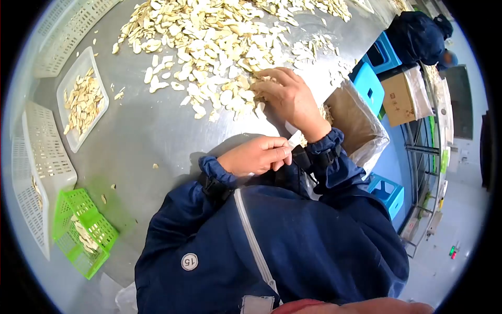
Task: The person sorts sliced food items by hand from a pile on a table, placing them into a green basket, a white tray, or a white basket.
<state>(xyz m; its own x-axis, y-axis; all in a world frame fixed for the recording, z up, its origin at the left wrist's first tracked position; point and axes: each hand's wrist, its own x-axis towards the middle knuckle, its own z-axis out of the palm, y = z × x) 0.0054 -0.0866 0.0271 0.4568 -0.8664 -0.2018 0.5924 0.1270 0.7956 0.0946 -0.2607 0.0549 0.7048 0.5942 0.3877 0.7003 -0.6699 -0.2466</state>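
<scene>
Many pale, flat dried slices (209, 44) are spread over a metal table (151, 118). My right hand (293, 99) reaches over the near edge of the pile, palm down, fingers apart and bent, with the fingertips among the slices. Closer to my body, my left hand (257, 156) is closed, thumb against curled fingers, by the table's edge. What it holds, if anything, is hidden. Just beyond its fingertips shows a white strip of material (295, 139). Below my right forearm, a lined cardboard box (358, 118) is partly covered.
At left stand a white tray (104, 99) of slices, white perforated baskets (52, 146) and a green basket (99, 225) with slices inside. Blue stools (368, 86) and another cardboard box (400, 97) are at right. A person in dark clothing (418, 36) is at upper right.
</scene>
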